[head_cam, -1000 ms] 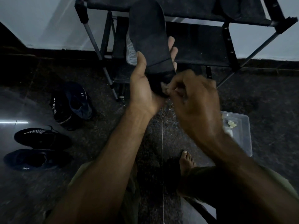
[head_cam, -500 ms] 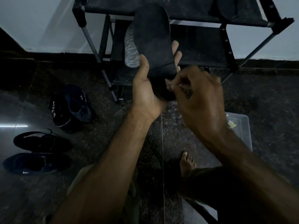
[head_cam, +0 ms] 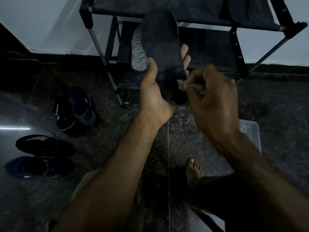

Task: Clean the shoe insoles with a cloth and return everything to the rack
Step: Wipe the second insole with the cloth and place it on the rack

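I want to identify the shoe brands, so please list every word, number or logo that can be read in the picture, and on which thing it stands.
"7", or a mark shaped like it: on the tongue of the dark shoe nearest the rack; blurred, uncertain.
Small white logo, no letters readable: on the side of the nearest blue shoe.
White stripes only, no text: on the black shoe.
Insole: no text visible.

Black insole [head_cam: 160, 47]; white-looped sole [head_cam: 138, 52]; black rack [head_cam: 209, 17].
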